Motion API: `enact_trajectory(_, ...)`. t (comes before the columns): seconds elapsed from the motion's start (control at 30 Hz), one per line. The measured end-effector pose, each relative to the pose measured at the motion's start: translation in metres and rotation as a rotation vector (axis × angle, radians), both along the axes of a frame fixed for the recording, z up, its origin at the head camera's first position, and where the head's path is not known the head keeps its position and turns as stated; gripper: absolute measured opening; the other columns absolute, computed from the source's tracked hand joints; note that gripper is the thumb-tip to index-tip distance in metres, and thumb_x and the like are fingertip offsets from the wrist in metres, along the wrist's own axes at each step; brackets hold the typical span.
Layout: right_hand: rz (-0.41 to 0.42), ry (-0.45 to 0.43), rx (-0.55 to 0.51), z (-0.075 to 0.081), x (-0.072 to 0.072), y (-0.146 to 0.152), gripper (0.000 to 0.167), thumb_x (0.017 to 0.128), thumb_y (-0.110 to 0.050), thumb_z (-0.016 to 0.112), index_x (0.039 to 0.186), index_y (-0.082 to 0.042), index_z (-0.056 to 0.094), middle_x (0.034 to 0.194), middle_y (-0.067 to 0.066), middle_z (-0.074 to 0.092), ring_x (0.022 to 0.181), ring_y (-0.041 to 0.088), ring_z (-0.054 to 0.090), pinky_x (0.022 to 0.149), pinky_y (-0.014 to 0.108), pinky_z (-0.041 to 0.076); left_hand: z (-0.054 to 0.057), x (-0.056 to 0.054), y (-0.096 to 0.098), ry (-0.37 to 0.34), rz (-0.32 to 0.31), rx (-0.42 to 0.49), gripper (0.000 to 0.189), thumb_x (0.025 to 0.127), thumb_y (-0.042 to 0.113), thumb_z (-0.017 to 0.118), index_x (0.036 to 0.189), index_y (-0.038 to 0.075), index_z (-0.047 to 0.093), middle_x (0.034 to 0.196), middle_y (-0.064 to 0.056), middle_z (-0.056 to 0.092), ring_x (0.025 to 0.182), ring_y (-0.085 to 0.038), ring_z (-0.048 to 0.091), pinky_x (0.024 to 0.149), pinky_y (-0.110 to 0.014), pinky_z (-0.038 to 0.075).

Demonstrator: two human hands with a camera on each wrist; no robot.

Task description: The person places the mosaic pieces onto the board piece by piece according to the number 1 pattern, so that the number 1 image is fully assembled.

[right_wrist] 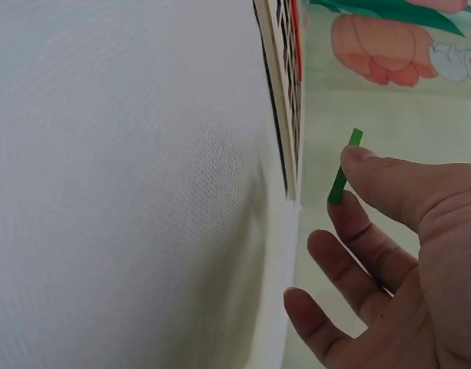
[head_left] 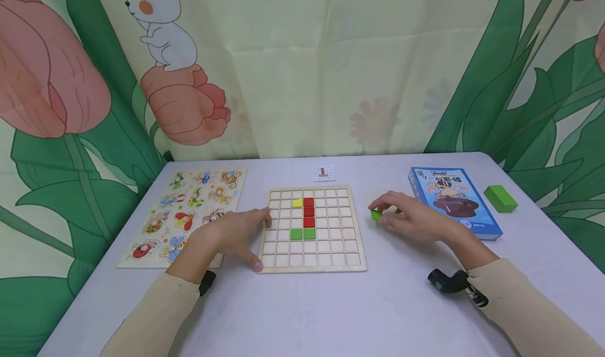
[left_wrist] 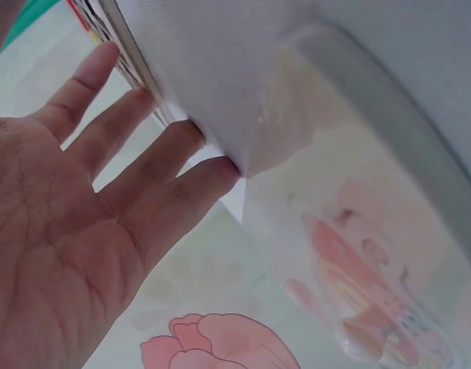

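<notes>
A wooden grid board (head_left: 335, 247) lies on the table. Set in its cells are a yellow tile (head_left: 297, 203), a column of red tiles (head_left: 309, 211) and two green tiles (head_left: 309, 233) side by side below. My left hand (head_left: 233, 233) rests at the board's left side, thumb by the near corner and fingers spread along the edge; it holds nothing. Off to the right of the board, my right hand (head_left: 413, 220) pinches a small green tile (head_left: 376, 214) between thumb and index finger. The right wrist view shows this thin tile (right_wrist: 339, 184) edge-on, the other fingers loosely bent.
Behind the board lies a small pattern card (head_left: 323, 172). An insect puzzle board (head_left: 129, 263) is at the left, partly under my left forearm. To the right are a blue box (head_left: 454, 194) and a green block (head_left: 501, 198). A printed curtain (head_left: 302, 100) hangs behind the table.
</notes>
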State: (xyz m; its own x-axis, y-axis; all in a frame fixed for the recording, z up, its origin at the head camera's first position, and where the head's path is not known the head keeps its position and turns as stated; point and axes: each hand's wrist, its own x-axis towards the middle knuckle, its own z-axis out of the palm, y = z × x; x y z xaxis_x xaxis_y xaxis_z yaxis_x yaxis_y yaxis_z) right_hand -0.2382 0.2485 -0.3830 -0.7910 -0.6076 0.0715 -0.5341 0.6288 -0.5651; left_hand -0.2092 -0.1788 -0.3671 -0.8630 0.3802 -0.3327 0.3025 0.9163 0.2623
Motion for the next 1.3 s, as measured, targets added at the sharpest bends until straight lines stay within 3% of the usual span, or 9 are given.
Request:
enact_trajectory(0.37, 0.023, -0.071, -0.055, 0.005, 0.000, -0.013, 0.032, 0.102, -0.018, 0.066, 0.134, -0.014, 0.063, 0.118, -0.007, 0.065, 0.114, 0.018, 0.059, 0.096, 0.040, 0.052, 0.001, -0.002, 0.002, -0.006, 0.004, -0.013, 0.090, 0.054, 0.054, 0.099, 0.128, 0.037, 0.050, 0.141, 0.005, 0.056, 0.105, -0.020, 0.056, 0.092, -0.043, 0.049)
enact_trajectory(0.87, 0.082, -0.186, -0.157, 0.003, -0.005, -0.045, 0.036, 0.101, -0.021, 0.068, 0.135, -0.012, 0.061, 0.121, -0.003, 0.066, 0.113, 0.021, 0.059, 0.100, 0.044, 0.051, 0.002, -0.002, 0.002, -0.003, -0.044, 0.007, 0.087, 0.057, 0.053, 0.099, 0.126, 0.032, 0.050, 0.138, 0.004, 0.058, 0.101, -0.020, 0.057, 0.092, -0.045, 0.049)
enact_trajectory(1.1, 0.094, -0.266, -0.238, 0.001, -0.006, -0.057, 0.038, 0.100, -0.018, 0.069, 0.136, -0.008, 0.062, 0.121, 0.004, 0.065, 0.110, 0.027, 0.060, 0.089, 0.034, 0.054, 0.001, -0.002, 0.001, -0.006, -0.039, 0.001, 0.089, 0.058, 0.052, 0.099, 0.129, 0.032, 0.049, 0.140, 0.003, 0.056, 0.097, -0.022, 0.058, 0.091, -0.044, 0.050)
enact_trajectory(1.3, 0.131, -0.265, -0.258, 0.000, -0.011, -0.068, 0.038, 0.100, -0.020, 0.069, 0.135, -0.008, 0.063, 0.117, 0.004, 0.065, 0.105, 0.027, 0.062, 0.087, 0.033, 0.052, 0.001, -0.002, -0.001, -0.007, -0.028, 0.006, 0.089, 0.057, 0.053, 0.099, 0.129, 0.033, 0.049, 0.143, 0.004, 0.055, 0.100, -0.022, 0.058, 0.092, -0.044, 0.050)
